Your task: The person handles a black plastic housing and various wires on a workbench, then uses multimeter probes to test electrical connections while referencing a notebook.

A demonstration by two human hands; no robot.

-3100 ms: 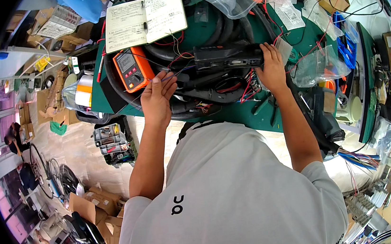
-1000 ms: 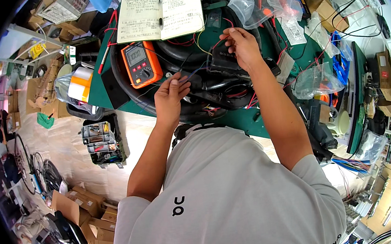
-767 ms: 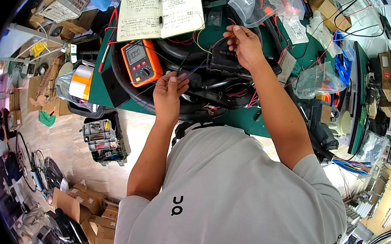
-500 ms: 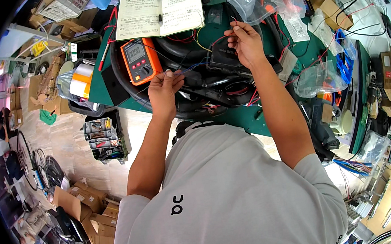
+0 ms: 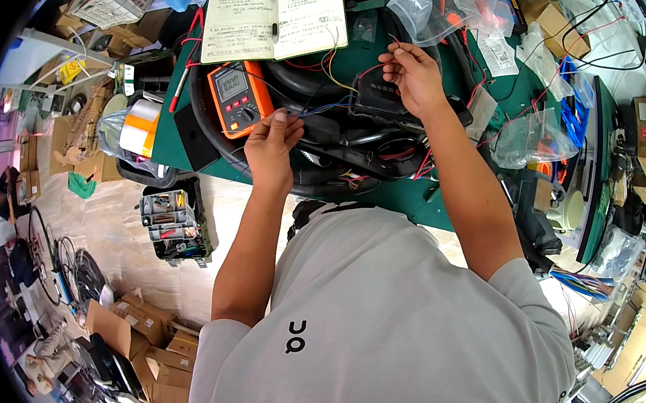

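We have the orange digital multimeter (image 5: 236, 92) lying face up on the green tabletop (image 5: 415, 203), digits showing on its screen. Just beside the multimeter's lower right corner, our left hand (image 5: 271, 145) pinches the blue wire (image 5: 327, 108) between thumb and forefinger; we cannot tell whether the hand touches the meter. Well to the multimeter's right, our right hand (image 5: 418, 84) pinches the red wire (image 5: 370, 70) between thumb and forefinger, its other fingers curled. The black rectangular box (image 5: 377, 95) lies right of the multimeter, nearer our right hand. Beyond the multimeter we see the open notebook (image 5: 312, 10); on its left, the red test probe (image 5: 180, 88).
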